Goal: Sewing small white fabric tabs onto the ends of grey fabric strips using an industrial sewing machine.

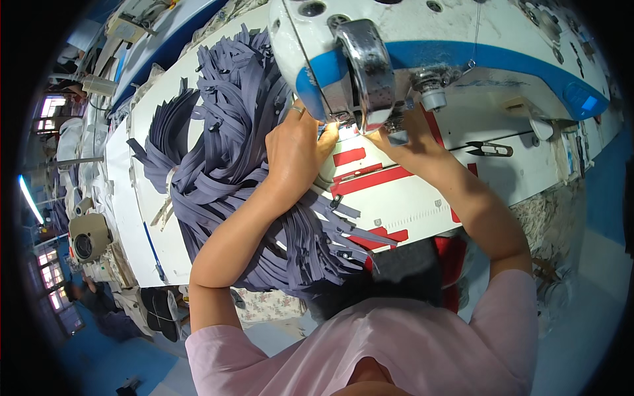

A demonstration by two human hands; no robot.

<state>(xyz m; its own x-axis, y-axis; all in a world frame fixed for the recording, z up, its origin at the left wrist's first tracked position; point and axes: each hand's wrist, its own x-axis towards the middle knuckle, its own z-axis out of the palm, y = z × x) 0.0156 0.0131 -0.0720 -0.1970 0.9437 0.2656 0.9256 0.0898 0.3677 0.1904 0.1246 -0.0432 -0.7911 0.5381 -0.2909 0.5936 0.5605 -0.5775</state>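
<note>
Both of my hands are at the needle area of a white and blue sewing machine (422, 56). My left hand (294, 148) is closed, thumb and fingers pinched just left of the presser foot (343, 121); whatever lies between them is too small to make out. On the other side, my right hand (417, 142) has its fingertips drawn together close by the foot, partly hidden behind the machine head. Its grip too shows nothing I can name. A large tied bundle of grey-purple zippers (241, 125) lies beside and under my left forearm, its loose ends spilling toward my lap.
Red tape strips (373, 179) mark the white sewing table (403, 214). Thread snips (489, 149) lie to the right of my right forearm. A blue pen-like tool (157, 257) rests near the table's left edge. Another person (99, 300) is at the far left.
</note>
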